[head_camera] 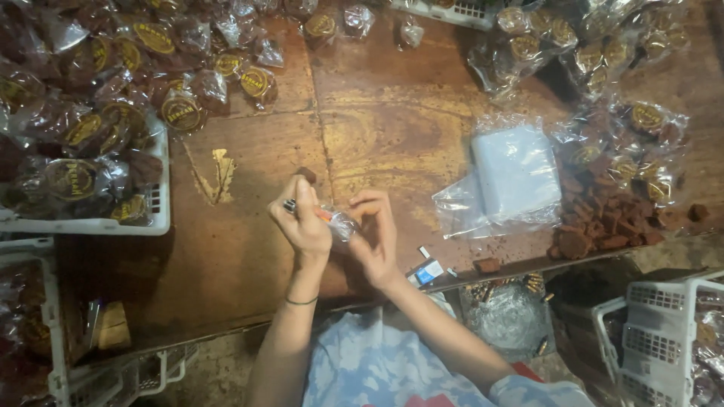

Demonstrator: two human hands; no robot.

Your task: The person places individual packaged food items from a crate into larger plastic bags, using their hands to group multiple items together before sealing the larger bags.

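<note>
My left hand (303, 218) grips a lighter (294, 205) and pinches one end of a small clear plastic packet (339, 223). My right hand (375, 234) holds the other side of that same packet, fingers curled around it. Both hands hover over the worn brown wooden table (377, 128), near its front edge. A small brown piece (307, 175) lies on the table just beyond my left hand.
A white basket (154, 203) of wrapped brown sweets sits at the left. A stack of clear bags (513, 177) and a heap of loose brown pieces (603, 222) lie at the right. More wrapped packets (528, 45) line the back. White crates (664, 332) stand below.
</note>
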